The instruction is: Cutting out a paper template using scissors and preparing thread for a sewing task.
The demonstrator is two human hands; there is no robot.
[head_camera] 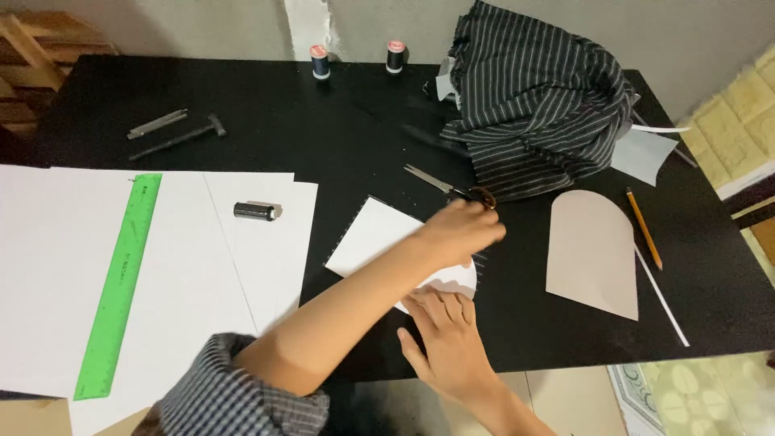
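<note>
Single view only, worn on the head, looking steeply down and forward across a black table (339, 145) from its near edge. Close range: left hand (460, 230) and right hand (448, 339) just below frame centre, forearms entering from the bottom edge. Far wall along the top, floor at lower right. Striped cloth (541, 97) toward the far right, white paper sheets (56, 266) at left.

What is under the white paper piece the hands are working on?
Under the white paper piece, striped fabric edging shows at its borders, on the black table. The left hand and right hand hide the rest.
</note>
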